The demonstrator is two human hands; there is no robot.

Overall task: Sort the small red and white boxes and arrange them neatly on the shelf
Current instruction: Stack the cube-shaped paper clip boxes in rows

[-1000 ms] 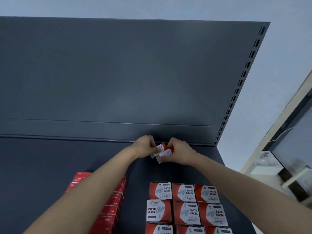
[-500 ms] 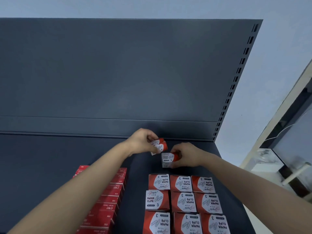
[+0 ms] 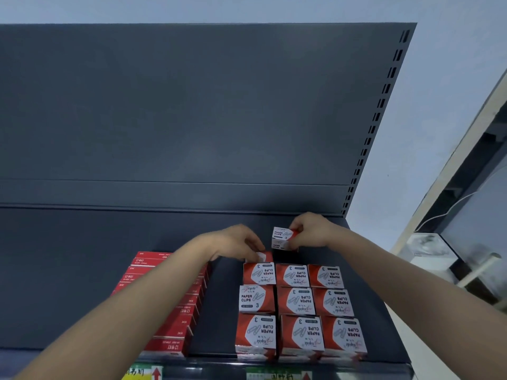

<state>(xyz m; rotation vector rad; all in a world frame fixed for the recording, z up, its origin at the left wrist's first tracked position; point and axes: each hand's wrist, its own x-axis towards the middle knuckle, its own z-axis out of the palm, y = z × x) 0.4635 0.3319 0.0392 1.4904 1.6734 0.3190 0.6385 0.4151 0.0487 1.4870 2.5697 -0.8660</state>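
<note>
Several red and white paper-clip boxes (image 3: 295, 303) stand in a three-wide block on the dark shelf (image 3: 68, 270). My left hand (image 3: 236, 242) holds one more box (image 3: 260, 256) at the back of the block's left column, its fingers covering most of it. My right hand (image 3: 311, 230) grips another paper-clip box (image 3: 282, 237) just behind the middle column, slightly above or on the shelf; I cannot tell which.
A row of flat red staple boxes (image 3: 170, 311) lies left of the block, partly behind my left forearm. The shelf's back panel (image 3: 192, 119) rises behind. Price labels (image 3: 148, 373) line the front edge. A slotted upright (image 3: 367, 138) bounds the right side.
Both hands, each with a box, have come apart and moved nearer to the block. The left box has dropped to the back of the left column; the right box has moved right, behind the middle column.
</note>
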